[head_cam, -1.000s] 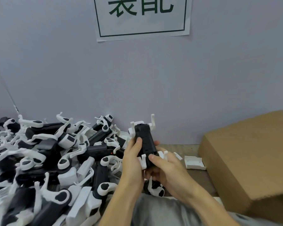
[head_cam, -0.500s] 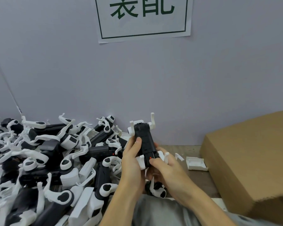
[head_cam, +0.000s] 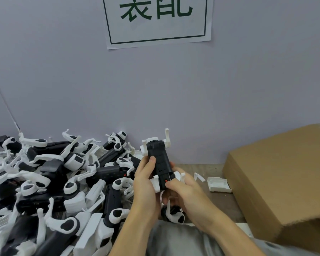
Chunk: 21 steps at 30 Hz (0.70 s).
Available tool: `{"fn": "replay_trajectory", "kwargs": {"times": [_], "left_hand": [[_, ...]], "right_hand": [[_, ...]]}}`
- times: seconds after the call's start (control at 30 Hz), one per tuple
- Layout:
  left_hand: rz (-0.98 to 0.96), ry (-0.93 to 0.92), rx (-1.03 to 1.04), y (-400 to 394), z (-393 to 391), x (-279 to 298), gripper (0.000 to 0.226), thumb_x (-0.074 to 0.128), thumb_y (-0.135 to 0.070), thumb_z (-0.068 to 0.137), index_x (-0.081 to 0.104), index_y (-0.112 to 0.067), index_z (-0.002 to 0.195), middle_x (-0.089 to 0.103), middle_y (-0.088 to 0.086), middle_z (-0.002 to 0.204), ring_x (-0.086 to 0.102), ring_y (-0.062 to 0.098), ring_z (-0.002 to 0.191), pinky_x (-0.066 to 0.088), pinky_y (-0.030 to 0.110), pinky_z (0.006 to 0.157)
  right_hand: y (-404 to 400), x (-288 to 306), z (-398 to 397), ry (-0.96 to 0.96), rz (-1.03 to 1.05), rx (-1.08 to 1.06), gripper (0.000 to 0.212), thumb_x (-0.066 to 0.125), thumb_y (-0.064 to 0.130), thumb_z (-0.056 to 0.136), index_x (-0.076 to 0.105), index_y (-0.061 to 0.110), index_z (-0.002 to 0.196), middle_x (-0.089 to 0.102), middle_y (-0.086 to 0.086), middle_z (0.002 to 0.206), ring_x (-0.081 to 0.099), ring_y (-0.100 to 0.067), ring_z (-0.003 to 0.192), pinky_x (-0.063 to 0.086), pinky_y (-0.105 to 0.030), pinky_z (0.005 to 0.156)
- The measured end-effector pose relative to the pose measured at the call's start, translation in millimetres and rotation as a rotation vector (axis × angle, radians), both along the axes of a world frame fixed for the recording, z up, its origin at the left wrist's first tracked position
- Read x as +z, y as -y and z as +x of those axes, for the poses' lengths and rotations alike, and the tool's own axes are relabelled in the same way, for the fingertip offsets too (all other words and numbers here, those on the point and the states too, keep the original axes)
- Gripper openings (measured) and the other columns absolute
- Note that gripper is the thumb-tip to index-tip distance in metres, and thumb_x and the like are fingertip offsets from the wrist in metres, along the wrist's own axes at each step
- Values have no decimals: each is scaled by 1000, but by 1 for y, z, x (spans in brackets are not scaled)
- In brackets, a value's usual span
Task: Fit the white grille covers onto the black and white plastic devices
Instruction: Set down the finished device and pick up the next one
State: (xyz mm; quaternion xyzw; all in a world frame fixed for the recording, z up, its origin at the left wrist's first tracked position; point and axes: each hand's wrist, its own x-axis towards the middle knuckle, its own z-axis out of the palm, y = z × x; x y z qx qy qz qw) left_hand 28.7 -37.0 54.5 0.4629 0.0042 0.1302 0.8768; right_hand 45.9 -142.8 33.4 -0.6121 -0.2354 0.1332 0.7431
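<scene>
Our left hand (head_cam: 146, 183) and right hand (head_cam: 183, 191) both grasp one black and white device (head_cam: 158, 161) upright, fingers curled around it; we should steady it before pressing a grille cover (head_cam: 219, 184) on squarely.

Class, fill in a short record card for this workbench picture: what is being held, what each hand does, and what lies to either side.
Held item: black and white device, upright
Left hand: grips the device's left side
Right hand: holds its lower end, thumb by a small red mark
Left side: pile of devices
Right side: cardboard box
Loose part: white tray-like piece on the table
Wall: paper sign
</scene>
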Motion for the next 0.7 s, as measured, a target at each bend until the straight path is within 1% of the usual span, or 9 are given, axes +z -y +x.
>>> {"fn": "replay_trajectory", "kwargs": {"times": [0.13, 0.2, 0.3, 0.33, 0.4, 0.47, 0.57, 0.6, 0.7], "left_hand": [[24, 39, -20, 0, 0, 1, 28, 58, -34, 85, 67, -16, 104, 63, 13, 87, 60, 24, 61, 43, 24, 38], [2, 41, -36, -2, 0, 2, 27, 58, -33, 85, 68, -17, 104, 65, 12, 85, 62, 24, 62, 44, 26, 41], [-140, 44, -30, -6, 1, 10, 37, 62, -29, 79, 65, -8, 108, 65, 14, 86, 63, 25, 72, 51, 35, 62], [-210, 43, -14, -9, 1, 13, 39, 63, -27, 77, 64, -6, 109, 65, 12, 85, 64, 23, 74, 52, 34, 70], [-285, 56, 10, -17, 1, 19, 25, 65, -22, 82, 68, -7, 101, 67, 5, 82, 67, 17, 72, 54, 31, 72], [-320, 60, 11, -24, 3, 22, 11, 65, -19, 86, 72, -12, 90, 68, 1, 83, 69, 15, 74, 54, 31, 73], [-305, 38, -17, -23, 4, 23, 18, 70, -19, 75, 71, -13, 92, 68, 5, 89, 67, 21, 90, 55, 34, 86], [-263, 29, -23, -21, 5, 23, 21, 71, -20, 71, 70, -13, 91, 69, 7, 86, 68, 21, 88, 57, 33, 83], [-116, -9, -15, -14, 7, 19, 25, 76, -26, 68, 65, -13, 86, 67, 5, 73, 67, 18, 68, 56, 27, 57]], "right_hand": [[-2, 0, 1, 7, -70, -89, 43, 56, 31, 78, 61, 38, 120, 69, -1, 79, 61, -18, 66, 49, -39, 74], [3, 4, 0, 23, -68, -1, 42, 58, 31, 80, 63, 37, 121, 71, 0, 89, 63, -15, 74, 50, -37, 79], [23, 14, 4, -4, 72, 165, 46, 53, 25, 78, 70, 22, 120, 70, -10, 107, 64, -21, 92, 47, -38, 82], [30, 18, 8, -22, 113, 119, 50, 49, 20, 75, 70, 15, 120, 69, -14, 109, 64, -24, 93, 48, -39, 81], [42, 20, 17, -35, 104, -118, 46, 42, 8, 78, 72, 7, 113, 68, -17, 103, 65, -24, 88, 52, -36, 76], [48, 17, 25, 69, -133, -472, 39, 40, -7, 88, 72, 11, 100, 70, -12, 91, 66, -22, 82, 54, -30, 72], [57, 7, 32, 196, -336, -783, 36, 48, -6, 89, 72, 20, 88, 72, 1, 81, 69, -19, 80, 52, -27, 73], [60, 4, 34, 206, -369, -839, 34, 49, -4, 89, 73, 21, 89, 72, 3, 83, 69, -17, 83, 50, -27, 74], [66, -3, 37, 193, -561, -909, 32, 51, 2, 89, 74, 17, 105, 70, -1, 103, 63, -19, 100, 44, -29, 82]]}}
